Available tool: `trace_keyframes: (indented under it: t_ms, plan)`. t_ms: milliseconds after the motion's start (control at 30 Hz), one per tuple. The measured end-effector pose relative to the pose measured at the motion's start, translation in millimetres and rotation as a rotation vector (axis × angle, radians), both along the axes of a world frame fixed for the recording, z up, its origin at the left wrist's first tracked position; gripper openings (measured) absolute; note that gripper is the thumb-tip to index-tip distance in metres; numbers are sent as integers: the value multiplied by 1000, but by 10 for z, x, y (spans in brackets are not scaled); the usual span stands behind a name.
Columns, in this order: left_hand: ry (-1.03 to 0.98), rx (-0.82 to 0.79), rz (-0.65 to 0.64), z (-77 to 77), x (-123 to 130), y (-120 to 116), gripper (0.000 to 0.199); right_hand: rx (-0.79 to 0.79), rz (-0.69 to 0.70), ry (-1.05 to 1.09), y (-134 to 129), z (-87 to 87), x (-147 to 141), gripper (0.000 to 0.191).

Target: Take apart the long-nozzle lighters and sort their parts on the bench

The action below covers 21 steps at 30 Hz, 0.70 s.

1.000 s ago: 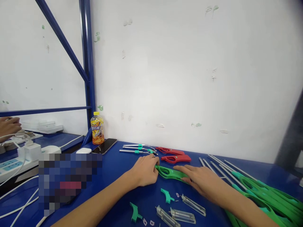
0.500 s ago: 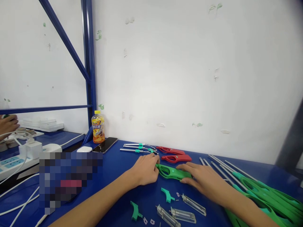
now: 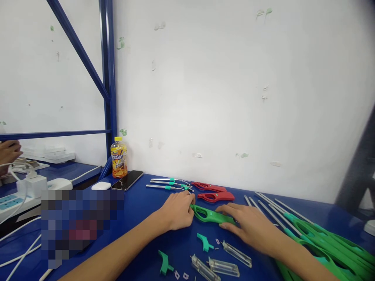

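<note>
A green lighter shell (image 3: 211,216) with a trigger loop lies on the blue tabletop between my hands. My left hand (image 3: 179,210) is closed on its narrow left end, fingers curled and partly hidden. At the broad right end, my right hand (image 3: 249,224) grips the shell between thumb and fingers. Just beyond it lie two red lighter shells (image 3: 218,196). Nearer me are two teal triggers (image 3: 204,242), a few tiny pale pieces (image 3: 185,276) and three clear fuel tanks (image 3: 224,267). Several metal tubes (image 3: 161,187) with teal clips and wires lie behind my left hand.
Several green long-nosed lighters (image 3: 331,242) with metal tubes are piled at the right. A drink bottle (image 3: 118,159), a phone (image 3: 128,180) and a white case (image 3: 101,186) stand back left, near a power strip (image 3: 11,203). Another person's hand (image 3: 9,151) shows at far left.
The whole view has shifted slightly, so things appear a little further left. Both hands keep their hold on the green shell, with hardly any other movement.
</note>
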State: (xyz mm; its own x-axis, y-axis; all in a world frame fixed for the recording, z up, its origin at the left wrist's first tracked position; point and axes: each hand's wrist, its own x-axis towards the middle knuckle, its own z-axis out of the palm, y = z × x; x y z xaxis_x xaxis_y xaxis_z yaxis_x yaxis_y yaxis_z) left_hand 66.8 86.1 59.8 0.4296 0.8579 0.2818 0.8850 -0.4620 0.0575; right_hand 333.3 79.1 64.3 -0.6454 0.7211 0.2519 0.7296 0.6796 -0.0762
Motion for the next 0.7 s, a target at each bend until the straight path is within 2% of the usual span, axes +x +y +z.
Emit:
trace_keyframes:
  t_ms: [233, 467, 600, 700]
  plan:
    - [-27, 14, -2, -18, 3, 13, 40, 48, -69, -84, 51, 22, 47, 23]
    - [-23, 22, 25, -23, -18, 41, 31, 136, -181, -129, 153, -12, 158, 5]
    - [-30, 23, 8, -38, -22, 61, 29, 178, -251, -126, 175, -10, 163, 13]
    - [-44, 22, -16, -38, -18, 64, 27, 199, -388, -134, 152, 80, 163, 24]
